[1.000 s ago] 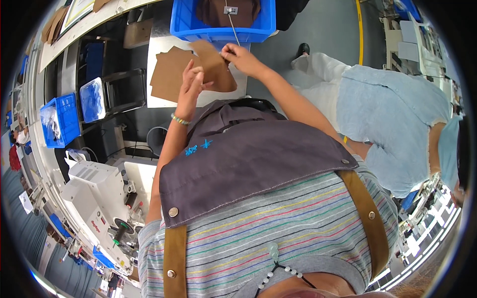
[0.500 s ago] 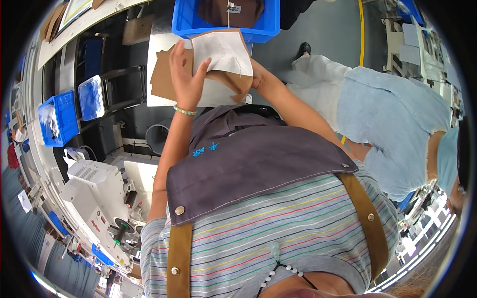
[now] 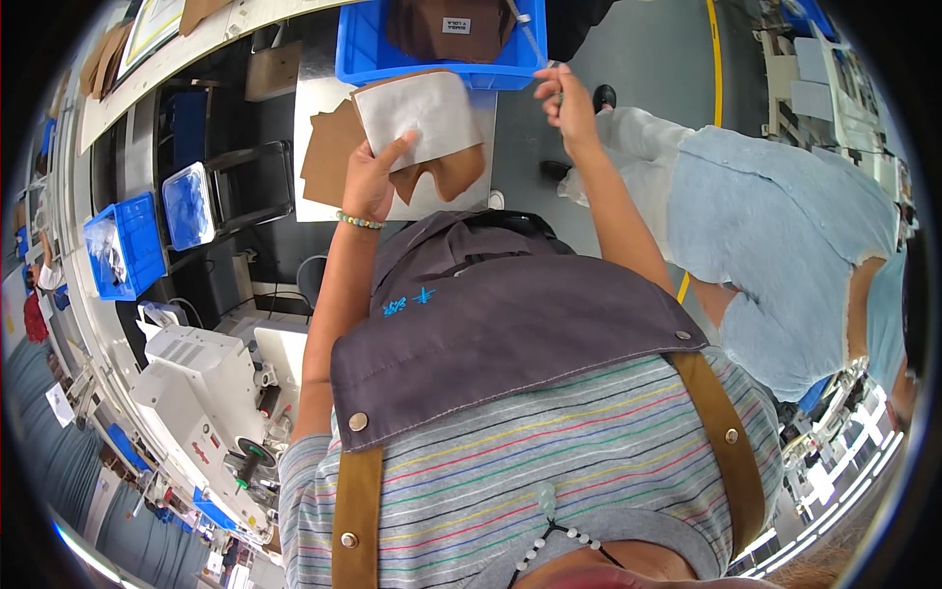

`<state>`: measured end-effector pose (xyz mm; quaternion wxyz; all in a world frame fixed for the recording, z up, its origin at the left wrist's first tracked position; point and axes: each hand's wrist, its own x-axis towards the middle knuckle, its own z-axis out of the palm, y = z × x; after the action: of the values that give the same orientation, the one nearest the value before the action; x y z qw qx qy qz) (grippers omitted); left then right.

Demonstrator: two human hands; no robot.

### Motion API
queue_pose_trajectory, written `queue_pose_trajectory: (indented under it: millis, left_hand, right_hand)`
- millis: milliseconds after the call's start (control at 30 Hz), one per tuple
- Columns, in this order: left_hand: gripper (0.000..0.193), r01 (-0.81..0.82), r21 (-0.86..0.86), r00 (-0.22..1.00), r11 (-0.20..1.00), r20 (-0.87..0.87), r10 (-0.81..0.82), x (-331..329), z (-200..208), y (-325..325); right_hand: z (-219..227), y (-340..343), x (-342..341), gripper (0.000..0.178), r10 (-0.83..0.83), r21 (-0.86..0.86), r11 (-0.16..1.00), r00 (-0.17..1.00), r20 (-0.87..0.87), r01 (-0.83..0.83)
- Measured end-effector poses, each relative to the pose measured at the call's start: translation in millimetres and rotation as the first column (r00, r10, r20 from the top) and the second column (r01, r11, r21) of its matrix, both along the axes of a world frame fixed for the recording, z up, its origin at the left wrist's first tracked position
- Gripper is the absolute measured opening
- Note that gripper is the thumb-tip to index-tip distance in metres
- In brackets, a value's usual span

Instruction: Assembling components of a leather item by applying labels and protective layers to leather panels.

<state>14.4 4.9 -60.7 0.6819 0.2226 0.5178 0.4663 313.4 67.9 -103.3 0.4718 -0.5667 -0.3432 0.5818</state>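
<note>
My left hand (image 3: 371,182) grips the near left edge of a brown leather piece (image 3: 453,175), thumb on top. A white sheet-like layer (image 3: 407,118) covers the piece's far part, and its near edge has a curved cutout. My right hand (image 3: 569,108) is raised off to the right, near the bin's corner, with its fingers curled. A thin, pale pen-like stick (image 3: 530,39) runs from its fingertips over the bin; its exact kind is too small to tell. Under the held piece, more brown pieces (image 3: 326,162) lie on the white tabletop (image 3: 316,98).
A blue bin (image 3: 442,77) holding dark brown pieces (image 3: 446,39) stands at the far side. To the left are a smaller blue bin (image 3: 126,245), a black rack (image 3: 250,182) and a white machine (image 3: 201,363). A person in pale blue clothing (image 3: 775,236) is close on the right.
My left hand, spread over the piece before, now grips its edge. The right hand has come out from beneath the piece and moved up and right, the stick swinging right with it.
</note>
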Motion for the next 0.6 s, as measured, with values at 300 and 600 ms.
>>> queue_pose_trajectory:
  millis: [300,600]
  left_hand:
    - [0.027,-0.03,-0.122,0.991,0.992,0.125,0.045,18,-4,5]
    - [0.021,-0.06,-0.142,0.987,0.988,0.139,0.08,29,-2,-2]
  right_hand:
    - [73,-45,-92,0.03,0.227,0.153,0.751,0.468,0.854,-0.642]
    - [73,-44,-104,0.022,0.249,0.071,0.745,0.375,0.893,-0.664]
